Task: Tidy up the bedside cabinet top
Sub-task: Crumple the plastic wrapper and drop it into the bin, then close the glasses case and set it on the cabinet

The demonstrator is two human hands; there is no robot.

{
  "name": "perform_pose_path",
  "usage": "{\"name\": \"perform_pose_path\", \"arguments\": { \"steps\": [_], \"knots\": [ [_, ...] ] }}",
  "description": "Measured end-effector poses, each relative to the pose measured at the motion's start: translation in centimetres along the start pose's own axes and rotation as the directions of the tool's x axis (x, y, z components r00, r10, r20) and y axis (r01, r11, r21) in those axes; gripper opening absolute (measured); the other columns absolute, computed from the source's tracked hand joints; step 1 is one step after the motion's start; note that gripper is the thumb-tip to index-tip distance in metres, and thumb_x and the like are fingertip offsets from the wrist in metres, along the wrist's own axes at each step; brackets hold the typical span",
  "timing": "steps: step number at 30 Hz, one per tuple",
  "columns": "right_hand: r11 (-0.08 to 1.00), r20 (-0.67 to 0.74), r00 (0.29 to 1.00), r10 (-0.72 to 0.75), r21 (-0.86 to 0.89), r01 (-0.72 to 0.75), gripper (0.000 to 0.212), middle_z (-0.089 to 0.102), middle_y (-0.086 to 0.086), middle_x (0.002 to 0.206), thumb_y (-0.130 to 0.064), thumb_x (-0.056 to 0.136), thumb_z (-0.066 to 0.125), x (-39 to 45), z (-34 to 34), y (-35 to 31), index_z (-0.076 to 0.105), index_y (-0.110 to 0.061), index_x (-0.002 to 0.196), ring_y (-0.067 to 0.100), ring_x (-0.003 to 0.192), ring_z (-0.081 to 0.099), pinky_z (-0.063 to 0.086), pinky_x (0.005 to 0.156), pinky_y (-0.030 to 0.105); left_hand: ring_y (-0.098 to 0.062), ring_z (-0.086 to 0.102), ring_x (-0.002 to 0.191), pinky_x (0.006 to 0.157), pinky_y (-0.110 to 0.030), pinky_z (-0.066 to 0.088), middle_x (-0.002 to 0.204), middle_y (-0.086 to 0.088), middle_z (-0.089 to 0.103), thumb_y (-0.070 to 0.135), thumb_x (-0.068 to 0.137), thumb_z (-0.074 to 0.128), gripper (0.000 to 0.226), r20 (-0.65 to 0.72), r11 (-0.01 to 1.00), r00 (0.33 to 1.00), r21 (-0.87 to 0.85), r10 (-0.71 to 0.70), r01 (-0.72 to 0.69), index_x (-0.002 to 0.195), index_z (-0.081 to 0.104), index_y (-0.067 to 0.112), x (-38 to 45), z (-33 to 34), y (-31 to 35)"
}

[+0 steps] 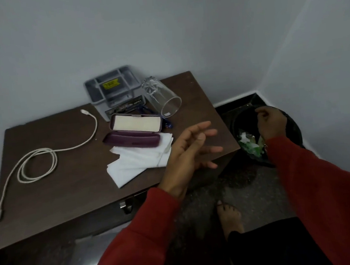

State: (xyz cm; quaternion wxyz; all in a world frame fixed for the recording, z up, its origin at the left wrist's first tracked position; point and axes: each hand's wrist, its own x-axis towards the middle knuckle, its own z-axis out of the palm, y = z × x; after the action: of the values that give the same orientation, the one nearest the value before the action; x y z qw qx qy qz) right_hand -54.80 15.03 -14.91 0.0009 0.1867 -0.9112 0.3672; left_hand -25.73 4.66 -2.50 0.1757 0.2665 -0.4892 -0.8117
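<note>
Hovering over the right front corner of the dark brown wood-grain bedside cabinet top (68,199), the left hand (188,152) has its grip wide, fingers spread, palm up and empty. Just left of it lies a loose stack of white folded paper tissues (138,162), soft and creased. An open plum-coloured hard plastic spectacle case (133,131) with a cream lining overlaps the stack's far edge. Beyond the hand, a clear glass tumbler (162,97) lies on its side, mouth towards the viewer, beside a grey compartmented plastic organiser tray (113,89) bearing a yellow label. Well left of the hand, a white braided charging cable (37,161) sits partly coiled. The right hand (270,121), sleeved in red, hangs over a round black bin (242,120) on the floor right of the bench; its grip is narrow, fingertips pinched, and I cannot tell whether it holds anything. Crumpled green and white waste shows inside.
</note>
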Motion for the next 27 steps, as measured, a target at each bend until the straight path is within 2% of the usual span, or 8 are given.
{"name": "perform_pose_path", "arguments": {
  "steps": [1,4,7,9,14,17,21,27],
  "knots": [
    [0.999,-0.026,1.0,-0.007,0.046,0.008,0.023,0.068,0.024,0.105,-0.002,0.092,0.053,-0.1,-0.5,-1.1,0.073,-0.003,0.105,0.038,0.096,0.064,0.039,0.088,0.02,-0.029,0.072,0.1,0.064,-0.034,0.058,0.129,-0.011,0.069,0.015,0.107,0.047,0.029,-0.009,1.0,1.0,-0.001,0.012,-0.012,0.132,0.061,0.016,-0.6,-0.2,0.3],
    [0.981,-0.134,0.989,-0.054,0.177,0.077,0.023,0.07,0.015,0.107,-0.011,0.093,0.052,-0.6,-2.3,-5.3,0.072,-0.008,0.105,0.03,0.096,0.066,0.048,0.091,0.028,-0.029,0.072,0.102,0.067,-0.035,0.058,0.129,-0.01,0.07,0.021,0.108,0.044,0.03,-0.059,0.999,0.997,-0.013,0.043,-0.044,0.132,0.062,0.016,-2.3,-0.9,1.1],
    [0.937,-0.164,0.98,-0.115,0.309,0.162,0.021,0.07,0.007,0.108,-0.014,0.095,0.054,-2.8,-3.9,-9.8,0.071,-0.012,0.107,0.014,0.088,0.061,0.046,0.078,0.01,-0.026,0.073,0.104,0.07,-0.034,0.059,0.125,-0.006,0.073,0.025,0.109,0.041,0.031,-0.156,0.994,0.984,-0.051,0.085,-0.094,0.128,0.064,0.017,-3.9,-1.9,2.3],
    [0.901,-0.153,0.974,-0.168,0.376,0.215,0.02,0.07,0.005,0.109,-0.015,0.095,0.055,-4.9,-4.7,-12.4,0.071,-0.014,0.108,0.008,0.086,0.059,0.044,0.075,0.006,-0.025,0.074,0.102,0.069,-0.033,0.059,0.119,-0.004,0.075,0.026,0.11,0.039,0.031,-0.251,0.983,0.959,-0.089,0.131,-0.158,0.124,0.065,0.017,-4.9,-2.8,3.1],
    [0.824,-0.11,0.947,-0.301,0.469,0.316,0.02,0.07,0.004,0.109,-0.015,0.096,0.057,-10.7,-6.4,-16.8,0.071,-0.016,0.11,0.005,0.09,0.061,0.046,0.075,0.009,-0.022,0.074,0.099,0.071,-0.034,0.059,0.11,-0.003,0.074,0.027,0.11,0.039,0.029,-0.48,0.952,0.857,-0.124,0.19,-0.281,0.117,0.066,0.018,-7.9,-6.5,4.6],
    [0.774,-0.115,0.925,-0.361,0.516,0.366,0.018,0.07,0.002,0.108,-0.016,0.096,0.058,-14.0,-6.8,-19.2,0.07,-0.02,0.108,0.01,0.091,0.065,0.053,0.076,0.021,-0.026,0.072,0.104,0.076,-0.038,0.058,0.111,-0.003,0.075,0.029,0.11,0.039,0.03,-0.573,0.935,0.791,-0.112,0.215,-0.336,0.116,0.066,0.018,-9.9,-9.1,4.9],
    [0.728,-0.085,0.876,-0.474,0.521,0.444,0.02,0.069,0.0,0.106,-0.009,0.095,0.057,-17.7,-5.7,-22.3,0.07,-0.019,0.108,0.007,0.091,0.064,0.049,0.076,0.014,-0.021,0.071,0.102,0.078,-0.035,0.058,0.111,-0.001,0.073,0.028,0.111,0.038,0.029,-0.659,0.933,0.738,-0.155,0.147,-0.324,0.113,0.066,0.019,-12.3,-11.7,5.1],
    [0.697,-0.021,0.816,-0.577,0.507,0.506,0.022,0.068,-0.003,0.103,-0.004,0.094,0.058,-20.9,-3.2,-25.4,0.071,-0.014,0.11,-0.005,0.088,0.061,0.046,0.075,0.007,-0.027,0.066,0.112,0.085,-0.04,0.056,0.116,-0.002,0.068,0.031,0.109,0.042,0.024,-0.688,0.925,0.725,-0.253,0.033,-0.282,0.111,0.064,0.021,-13.4,-13.9,5.2]
  ]
}}
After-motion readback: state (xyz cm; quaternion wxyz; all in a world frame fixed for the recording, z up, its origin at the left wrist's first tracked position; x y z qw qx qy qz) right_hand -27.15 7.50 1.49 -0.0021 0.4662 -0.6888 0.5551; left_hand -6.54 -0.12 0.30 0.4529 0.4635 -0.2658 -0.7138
